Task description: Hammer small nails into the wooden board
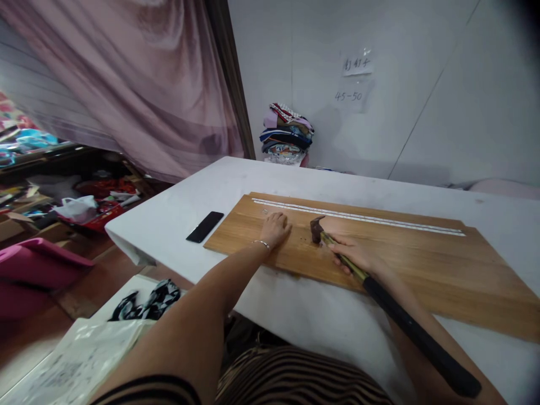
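My right hand (352, 253) is wrapped round the upper handle of a claw hammer (403, 320). The hammer's rusty head rests at the wooden board (405, 253), and its black grip runs back along my right forearm. My left hand (276, 229), with a bracelet at the wrist, lies palm down on the board with its fingers reaching forward. Just beyond those fingers is a small group of nails (265, 211). Between my hands, tiny dark specks (302, 239) show on the wood, too small to make out.
A white strip with markings (358, 216) lies along the board's far side. The board sits on a white table (202, 191), with a black phone (205, 226) to its left. Folded clothes (287, 135) are stacked by the wall. A pink curtain (160, 84) hangs at left.
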Demonstrator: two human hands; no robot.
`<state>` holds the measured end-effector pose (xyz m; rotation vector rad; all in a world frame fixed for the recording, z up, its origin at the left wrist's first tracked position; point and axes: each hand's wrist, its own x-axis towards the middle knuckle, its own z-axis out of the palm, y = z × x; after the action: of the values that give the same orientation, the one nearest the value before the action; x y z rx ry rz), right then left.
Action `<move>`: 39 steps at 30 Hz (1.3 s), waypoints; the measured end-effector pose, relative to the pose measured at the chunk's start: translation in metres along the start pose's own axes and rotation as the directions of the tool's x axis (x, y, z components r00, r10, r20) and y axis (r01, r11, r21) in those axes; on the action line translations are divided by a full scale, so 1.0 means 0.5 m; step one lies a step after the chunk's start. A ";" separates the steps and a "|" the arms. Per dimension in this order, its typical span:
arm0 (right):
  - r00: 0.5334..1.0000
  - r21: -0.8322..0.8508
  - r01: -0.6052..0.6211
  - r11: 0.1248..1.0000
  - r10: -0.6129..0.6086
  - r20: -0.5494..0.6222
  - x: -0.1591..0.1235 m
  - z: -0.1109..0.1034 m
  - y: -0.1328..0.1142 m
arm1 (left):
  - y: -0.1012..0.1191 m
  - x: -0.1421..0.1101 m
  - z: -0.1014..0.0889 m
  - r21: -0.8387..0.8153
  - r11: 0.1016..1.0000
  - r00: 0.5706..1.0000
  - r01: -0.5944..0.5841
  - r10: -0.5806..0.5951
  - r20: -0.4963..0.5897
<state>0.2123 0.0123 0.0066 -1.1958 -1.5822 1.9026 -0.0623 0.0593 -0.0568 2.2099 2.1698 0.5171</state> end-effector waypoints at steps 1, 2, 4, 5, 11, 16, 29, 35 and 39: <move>1.000 0.001 0.004 1.000 -0.004 0.002 0.001 0.000 0.002 | -0.001 0.000 0.001 0.000 1.000 1.000 0.001 -0.001 -0.003; 1.000 0.003 0.006 1.000 -0.006 0.004 0.001 -0.001 0.002 | -0.001 0.000 0.003 0.000 1.000 1.000 0.001 -0.001 -0.006; 1.000 0.009 0.003 1.000 -0.003 -0.001 0.000 0.000 0.002 | -0.002 0.000 0.005 0.000 1.000 1.000 0.002 -0.002 -0.011; 1.000 0.013 -0.001 1.000 0.001 -0.005 0.000 0.001 0.000 | -0.002 0.000 0.005 0.000 1.000 1.000 0.002 -0.002 -0.014; 0.999 0.021 0.026 0.999 -0.026 -0.028 -0.006 0.005 -0.014 | 0.000 0.000 0.002 0.007 1.000 1.000 -0.004 0.004 -0.009; 0.997 0.075 0.074 0.994 -0.073 -0.016 -0.011 0.007 -0.018 | -0.002 0.001 0.003 0.000 1.000 1.000 -0.017 0.017 -0.015; 0.998 0.072 0.053 0.996 -0.056 0.042 -0.012 0.017 -0.021 | 0.002 0.002 -0.002 0.004 1.000 1.000 -0.003 0.003 0.005; 1.000 0.081 -0.016 0.997 0.016 0.006 -0.009 0.024 -0.016 | 0.004 0.001 -0.003 0.005 1.000 1.000 -0.004 0.004 0.003; 0.999 0.085 -0.034 0.996 0.034 -0.004 -0.004 0.026 -0.010 | 0.006 -0.001 -0.006 0.007 1.000 1.000 -0.001 0.001 0.004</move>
<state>0.2022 0.0044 0.0119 -1.1982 -1.4712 1.9652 -0.0602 0.0582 -0.0536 2.2138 2.1721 0.5055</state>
